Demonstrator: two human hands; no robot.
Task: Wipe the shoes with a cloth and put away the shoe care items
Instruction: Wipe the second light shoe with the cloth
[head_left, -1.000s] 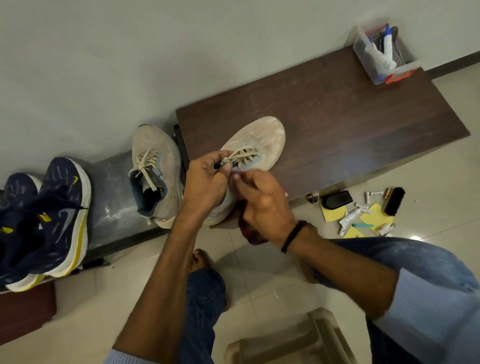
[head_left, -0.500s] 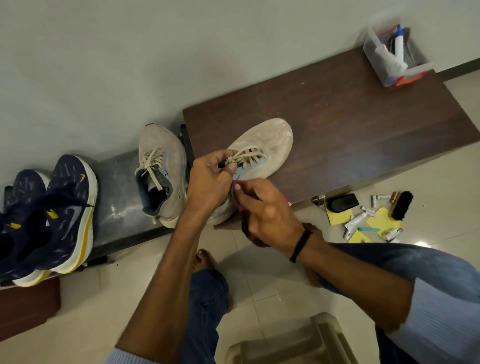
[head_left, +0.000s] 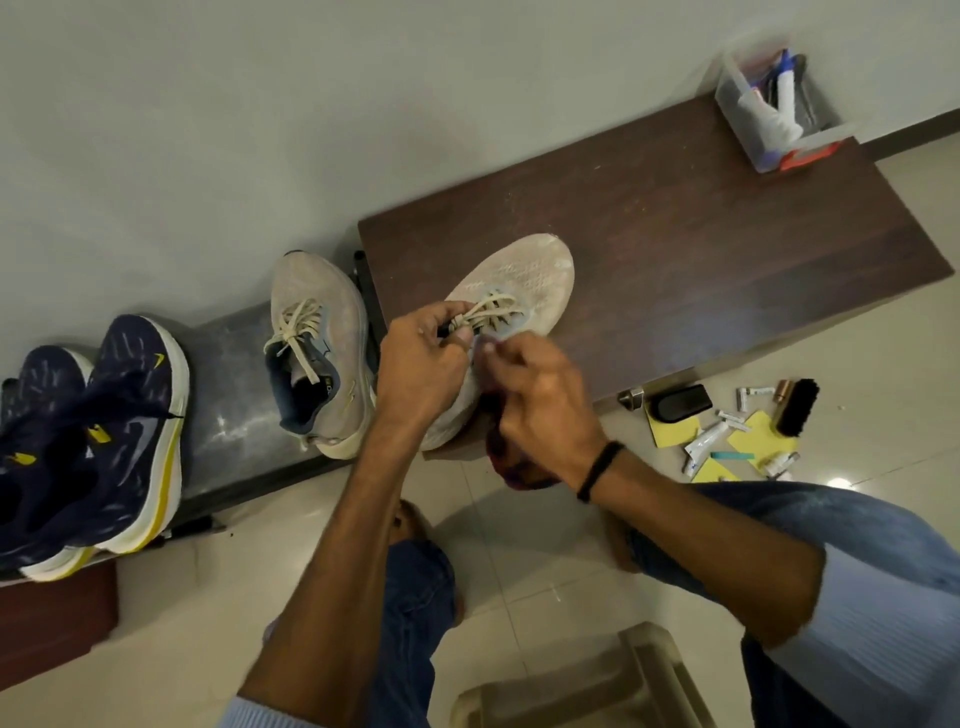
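Beige shoe (head_left: 524, 275) lies on the dark brown desk (head_left: 701, 249), near its edge at seven o'clock, with the toe pointing toward one o'clock. The left hand (head_left: 421, 364) comes in from seven o'clock, its fingers curled and pinching the cream laces (head_left: 493, 309). The right hand (head_left: 540, 395), just beside it at four o'clock, has its fingers curled and the tips pressed together by the shoe's tongue. They are blurred, so I cannot tell whether they hold a lace. A dark red cloth (head_left: 514, 467) is gripped under its palm and hangs past the desk edge. At nine o'clock from the shoe, off the desk, a second beige shoe (head_left: 322, 332) stands on a grey metal ledge (head_left: 234, 374), and farther on toward eight o'clock sits a navy pair with yellow trim (head_left: 119, 415). At the desk's far corner, at one o'clock, stands a clear box (head_left: 826, 137) with bottles in it. On the tiled floor (head_left: 519, 545) at four o'clock lie a black brush (head_left: 797, 408), a black oblong item (head_left: 680, 402), yellow pads (head_left: 670, 428) and small white tubes (head_left: 706, 441). A beige plastic stool (head_left: 587, 680) shows at six o'clock.
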